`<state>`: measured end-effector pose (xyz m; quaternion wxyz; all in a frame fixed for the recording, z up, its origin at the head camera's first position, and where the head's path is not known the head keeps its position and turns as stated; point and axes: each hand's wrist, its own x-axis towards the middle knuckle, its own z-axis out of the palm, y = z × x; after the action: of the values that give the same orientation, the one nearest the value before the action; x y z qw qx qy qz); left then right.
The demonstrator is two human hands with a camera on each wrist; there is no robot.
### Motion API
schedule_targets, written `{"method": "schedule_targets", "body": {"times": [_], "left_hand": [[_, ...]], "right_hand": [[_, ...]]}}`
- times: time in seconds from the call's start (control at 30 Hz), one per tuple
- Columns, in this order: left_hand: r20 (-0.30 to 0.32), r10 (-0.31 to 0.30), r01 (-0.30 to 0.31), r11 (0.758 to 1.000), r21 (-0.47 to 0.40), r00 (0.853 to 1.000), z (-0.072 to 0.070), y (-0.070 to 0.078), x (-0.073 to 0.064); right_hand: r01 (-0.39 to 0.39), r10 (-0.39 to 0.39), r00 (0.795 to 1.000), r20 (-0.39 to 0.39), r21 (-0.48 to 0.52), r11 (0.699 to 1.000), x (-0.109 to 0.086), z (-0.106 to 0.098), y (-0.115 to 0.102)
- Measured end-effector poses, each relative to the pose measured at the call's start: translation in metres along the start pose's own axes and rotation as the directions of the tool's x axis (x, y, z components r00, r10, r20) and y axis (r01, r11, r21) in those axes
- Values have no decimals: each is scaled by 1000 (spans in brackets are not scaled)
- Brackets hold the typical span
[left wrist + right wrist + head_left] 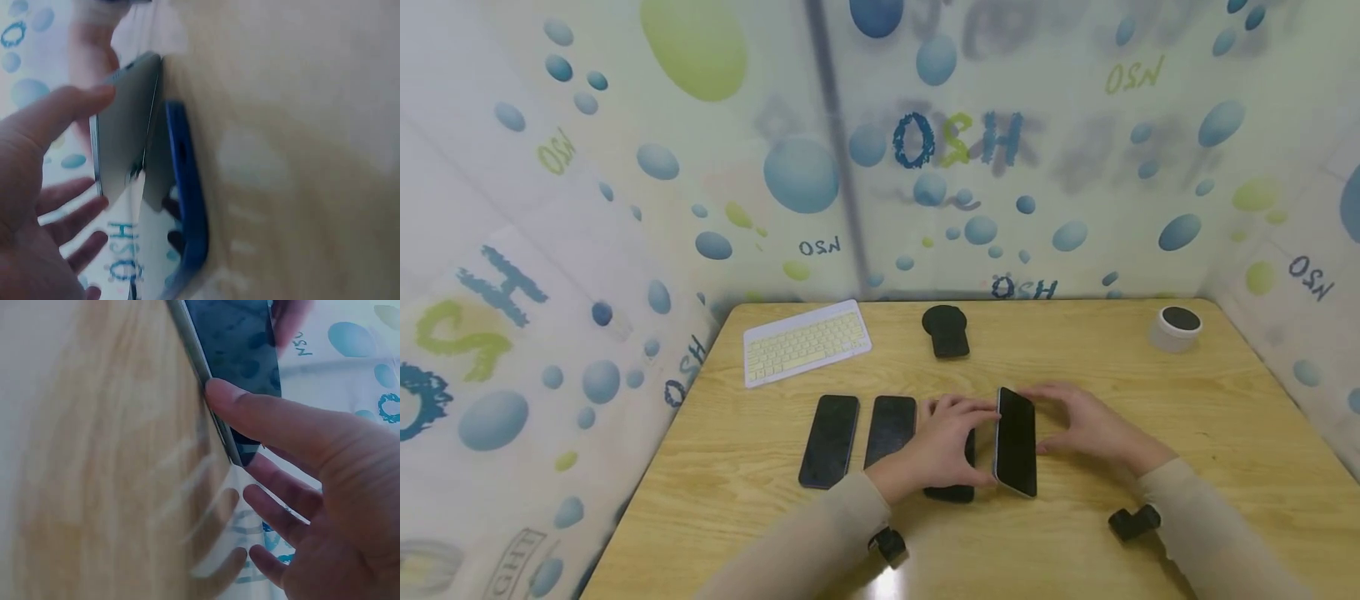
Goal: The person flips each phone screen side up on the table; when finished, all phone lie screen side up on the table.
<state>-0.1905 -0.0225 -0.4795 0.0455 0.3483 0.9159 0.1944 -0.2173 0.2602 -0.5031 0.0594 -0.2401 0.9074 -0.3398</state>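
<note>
A smartphone [1017, 442] with a dark screen stands tilted on its long side between the two hands. My left hand [936, 446] grips it along the raised edge, thumb at the near corner and fingertips at the far one. The phone's pale silvery back [128, 119] shows in the left wrist view. At the lower edge on the other side, my right hand [1090, 429] holds it, its thumb [228, 397] on the rim beside the screen. Partly hidden under the left hand lies another dark phone [951, 493], its case edge [195, 212] blue in the left wrist view.
Two more dark phones, one at the left [830, 442] and one beside it [891, 421], lie in a row on the wooden table [1037, 550]. Behind them are a white keyboard [807, 342], a black round-headed object [949, 332] and a white cylinder with dark top [1176, 329].
</note>
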Motion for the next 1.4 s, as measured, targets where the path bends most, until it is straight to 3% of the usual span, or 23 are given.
{"method": "schedule_targets", "body": {"times": [0.2,0.4,0.77,0.97,1.2,1.4], "left_hand": [[-38,-67,67,998,8,997,4,13,-5],[-57,-94,96,994,43,994,5,15,-7],[-9,-157,157,983,91,988,12,14,-9],[15,-148,146,983,109,989,17,12,-8],[50,-140,136,987,87,989,11,7,-12],[-63,-133,133,991,4,989,-4,-16,-25]], "right_hand": [[-13,14,999,52,-12,1000,4,-4,0],[-6,6,997,83,-2,1000,6,-5,-1],[3,-3,993,118,2,1000,6,-6,-3],[5,-7,990,142,13,1000,7,-8,-4],[98,-96,993,75,-19,995,3,-2,1],[42,-41,998,-47,23,999,-12,0,2]]}}
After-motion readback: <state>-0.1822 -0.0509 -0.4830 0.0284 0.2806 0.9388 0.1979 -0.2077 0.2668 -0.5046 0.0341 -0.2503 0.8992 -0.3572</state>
